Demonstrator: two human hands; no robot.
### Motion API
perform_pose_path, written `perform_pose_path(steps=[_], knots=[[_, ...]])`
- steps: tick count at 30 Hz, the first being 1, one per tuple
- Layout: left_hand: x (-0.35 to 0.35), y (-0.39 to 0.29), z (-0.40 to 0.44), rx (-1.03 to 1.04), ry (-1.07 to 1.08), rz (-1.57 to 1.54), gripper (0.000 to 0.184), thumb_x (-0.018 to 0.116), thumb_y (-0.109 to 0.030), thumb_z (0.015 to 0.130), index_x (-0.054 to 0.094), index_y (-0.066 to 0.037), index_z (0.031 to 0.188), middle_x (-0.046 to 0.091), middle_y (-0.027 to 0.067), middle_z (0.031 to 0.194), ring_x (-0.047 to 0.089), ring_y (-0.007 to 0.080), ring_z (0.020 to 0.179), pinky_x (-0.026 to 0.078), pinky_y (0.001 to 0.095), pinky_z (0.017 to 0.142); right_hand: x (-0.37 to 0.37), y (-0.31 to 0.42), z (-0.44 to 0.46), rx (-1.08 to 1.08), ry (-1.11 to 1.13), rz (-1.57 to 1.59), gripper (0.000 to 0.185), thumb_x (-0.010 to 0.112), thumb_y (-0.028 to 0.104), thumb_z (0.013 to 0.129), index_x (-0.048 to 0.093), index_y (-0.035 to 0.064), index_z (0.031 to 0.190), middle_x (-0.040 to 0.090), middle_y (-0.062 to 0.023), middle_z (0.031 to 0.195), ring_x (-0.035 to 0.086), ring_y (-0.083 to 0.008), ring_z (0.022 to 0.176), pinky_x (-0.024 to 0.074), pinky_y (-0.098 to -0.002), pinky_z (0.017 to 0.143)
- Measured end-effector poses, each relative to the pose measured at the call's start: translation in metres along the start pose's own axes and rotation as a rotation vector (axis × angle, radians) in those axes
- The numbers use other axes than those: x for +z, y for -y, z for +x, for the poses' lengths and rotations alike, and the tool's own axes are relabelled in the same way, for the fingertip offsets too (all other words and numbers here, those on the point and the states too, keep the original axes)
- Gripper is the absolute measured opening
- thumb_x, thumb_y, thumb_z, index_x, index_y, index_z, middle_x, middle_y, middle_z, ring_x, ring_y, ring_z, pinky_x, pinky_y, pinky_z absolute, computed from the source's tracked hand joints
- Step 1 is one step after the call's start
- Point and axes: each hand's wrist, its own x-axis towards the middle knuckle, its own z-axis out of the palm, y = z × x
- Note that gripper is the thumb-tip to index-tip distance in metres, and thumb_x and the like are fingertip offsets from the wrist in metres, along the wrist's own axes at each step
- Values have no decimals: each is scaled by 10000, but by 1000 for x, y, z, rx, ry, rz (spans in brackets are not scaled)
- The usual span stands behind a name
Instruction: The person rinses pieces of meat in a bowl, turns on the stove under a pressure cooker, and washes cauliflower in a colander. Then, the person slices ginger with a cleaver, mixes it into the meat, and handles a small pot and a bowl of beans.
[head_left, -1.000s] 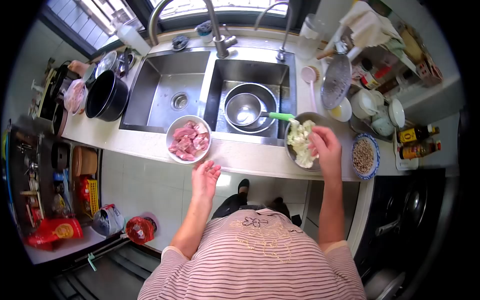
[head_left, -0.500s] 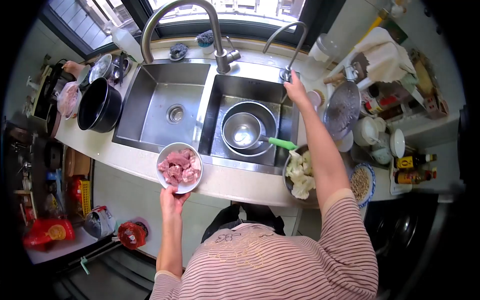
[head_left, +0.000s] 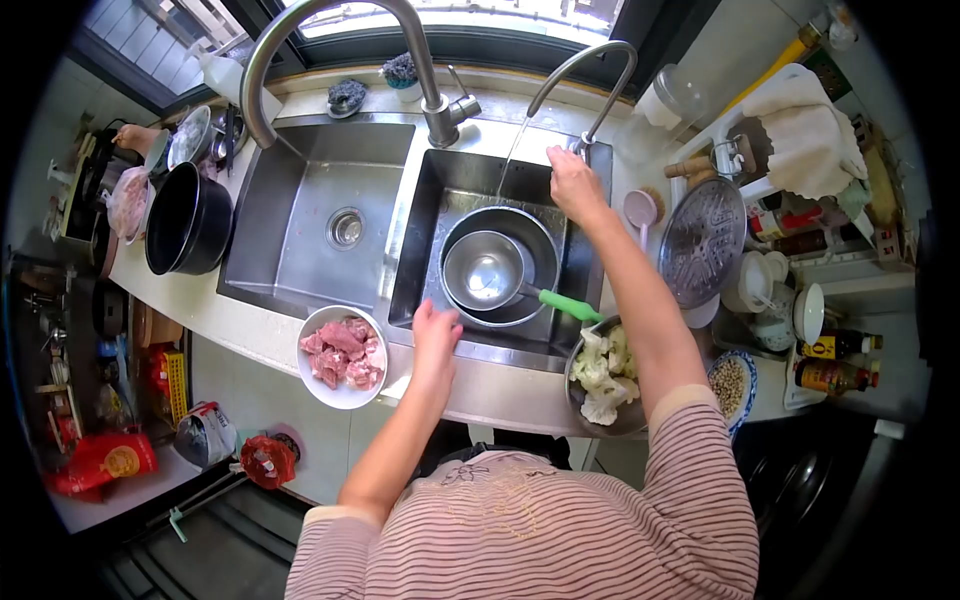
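Note:
My right hand [head_left: 575, 184] is closed near the base of the thin curved tap [head_left: 617, 92], from which a fine stream of water falls into the right sink basin. My left hand [head_left: 437, 328] hovers over the sink's front edge with its fingers curled; whether it holds anything is hidden. In the right basin [head_left: 515, 180] stands a metal pot [head_left: 549, 250] with a green-handled saucepan [head_left: 482, 270] inside. A white bowl of raw meat [head_left: 343, 355] sits on the counter's front edge, left of my left hand.
Cauliflower pieces [head_left: 603, 375] fill a bowl at the right front, beside a patterned bowl of beans [head_left: 732, 385]. A large tap [head_left: 425, 70] arches over the left basin [head_left: 335, 190]. A black pot [head_left: 188, 220] stands left; a metal strainer [head_left: 703, 243] leans right.
My left hand has let go of the meat bowl and moved right toward the sink. Water now runs from the thin tap, with my right hand still beside it. The view has shifted slightly.

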Motion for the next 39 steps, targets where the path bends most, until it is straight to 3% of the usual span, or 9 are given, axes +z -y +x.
perform_pose_path(steps=[7, 13, 17, 18, 21, 26, 30, 33, 39], knots=[[51, 55, 106, -701, -139, 69, 291, 424, -78, 797, 514, -44, 1072, 513, 179, 1126, 519, 383, 1006, 441, 604, 715, -9, 5, 4, 6, 139, -32, 288, 454, 18, 785, 547, -1, 1057, 591, -175, 1102, 545, -332, 1058, 438, -410, 917], [62, 68, 171, -354, -125, 27, 289, 419, -11, 791, 500, 70, 1057, 597, 196, 852, 591, 306, 525, 426, 416, 345, -6, 2, 6, 68, 229, -56, 324, 478, 52, 823, 553, 40, 1138, 548, -161, 1213, 512, -310, 1133, 433, -398, 942], [56, 57, 176, -292, -101, 27, 416, 526, 43, 726, 447, 76, 1133, 564, 223, 1032, 627, 324, 813, 502, 453, 514, -4, 4, 4, 53, 180, -80, 325, 480, 46, 816, 558, 35, 1132, 550, -164, 1207, 502, -316, 1144, 424, -395, 950], [55, 41, 154, -286, -59, -68, 551, 578, 57, 682, 391, 70, 1201, 531, 225, 1124, 609, 321, 914, 519, 410, 644, 0, 1, 3, 44, 160, -89, 324, 481, 48, 813, 562, 36, 1126, 549, -166, 1207, 498, -317, 1149, 417, -393, 959], [61, 47, 131, -234, -234, 56, 649, 622, 10, 655, 352, 55, 1244, 462, 211, 1239, 470, 325, 1167, 395, 371, 948, 7, 3, 5, 38, 160, -66, 322, 486, 59, 803, 572, 39, 1113, 546, -169, 1210, 486, -321, 1163, 394, -386, 985], [50, 28, 54, -354, -25, 14, 717, 627, -59, 717, 263, -115, 1333, 485, 133, 1135, 488, 213, 907, 397, 406, 744, -32, 7, 3, 161, 330, 142, 307, 533, 129, 812, 590, 30, 1097, 587, -178, 1118, 556, -319, 1046, 433, -381, 901], [47, 16, 20, -374, 213, -42, 552, 591, -59, 777, 359, -76, 1277, 513, 98, 1046, 498, 178, 810, 464, 338, 653, -121, 49, -25, 190, 335, 236, 314, 582, 163, 822, 591, 41, 1112, 631, -170, 1016, 612, -295, 911, 469, -333, 824], [48, 3, -8, -351, 480, 47, 486, 594, -116, 803, 419, -62, 1254, 525, 119, 1088, 560, 199, 796, 496, 319, 615, -179, 71, -84, 202, 171, 244, 314, 586, 145, 838, 584, 33, 1131, 641, -154, 1006, 621, -264, 900, 470, -313, 813], [55, 7, -85, -290, 1060, 444, 576, 572, -182, 857, 336, -83, 1373, 478, 142, 1263, 643, 213, 706, 541, 287, 582, -196, 103, -264, 868, -465, 400, 255, 594, 103, 846, 618, -3, 1077, 669, -136, 889, 642, -187, 802, 496, -281, 721]])
